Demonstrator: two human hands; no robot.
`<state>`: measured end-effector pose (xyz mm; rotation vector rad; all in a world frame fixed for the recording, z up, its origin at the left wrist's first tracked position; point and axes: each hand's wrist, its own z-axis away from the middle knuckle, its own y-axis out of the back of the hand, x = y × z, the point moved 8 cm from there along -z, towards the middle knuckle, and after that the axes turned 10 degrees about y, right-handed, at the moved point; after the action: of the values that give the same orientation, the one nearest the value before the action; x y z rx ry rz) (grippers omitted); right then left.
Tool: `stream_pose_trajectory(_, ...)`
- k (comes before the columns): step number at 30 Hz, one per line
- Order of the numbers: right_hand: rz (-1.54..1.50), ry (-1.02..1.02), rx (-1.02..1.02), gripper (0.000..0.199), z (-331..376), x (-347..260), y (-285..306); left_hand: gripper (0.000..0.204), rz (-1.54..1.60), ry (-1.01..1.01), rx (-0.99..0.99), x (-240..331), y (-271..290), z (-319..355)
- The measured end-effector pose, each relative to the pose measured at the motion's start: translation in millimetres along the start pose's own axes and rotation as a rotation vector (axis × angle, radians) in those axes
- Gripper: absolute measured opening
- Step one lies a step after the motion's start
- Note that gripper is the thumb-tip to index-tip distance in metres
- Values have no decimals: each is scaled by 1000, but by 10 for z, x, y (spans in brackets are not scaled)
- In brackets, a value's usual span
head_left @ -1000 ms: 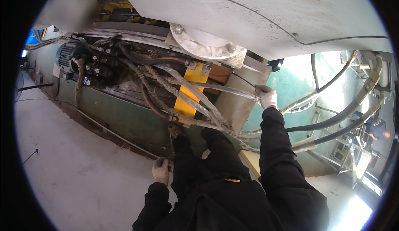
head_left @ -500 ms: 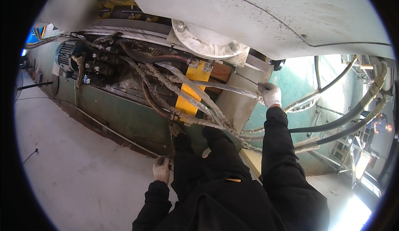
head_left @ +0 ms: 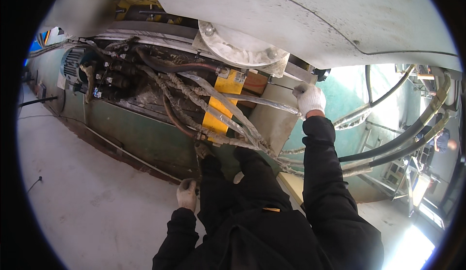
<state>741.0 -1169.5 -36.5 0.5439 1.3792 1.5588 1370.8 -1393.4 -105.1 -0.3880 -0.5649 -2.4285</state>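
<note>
My right hand, in a whitish knit glove, is closed around one end of a thin dark rod. The rod points left toward the yellow block on the machine; what its far end touches is too small to tell. Just below that hand runs a plastic-wrapped hose. Low at my left side, my left hand, also gloved, is closed beside my leg. A dark bit shows at its fingers, but I cannot make out what it is.
A large pale machine cover overhangs the far side. Several wrapped hoses cross in front of my feet. An electric motor sits at the far left. Thick black hoses curve along the right. Another person is at the far right.
My right hand has risen slightly and moved a little left with the rod, its back now turned more upward. The left hand has barely moved. The whole view has shifted slightly.
</note>
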Motion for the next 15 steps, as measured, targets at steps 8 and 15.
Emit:
stream_pose_trajectory(8, 12, 2, 43, 24, -36, -102, 85, 32, 61, 70, -7, -19, 39, 23)
stream_pose_trajectory(15, 50, -13, -5, 23, -53, -150, 87, 34, 25, 32, -9, 19, 62, -60)
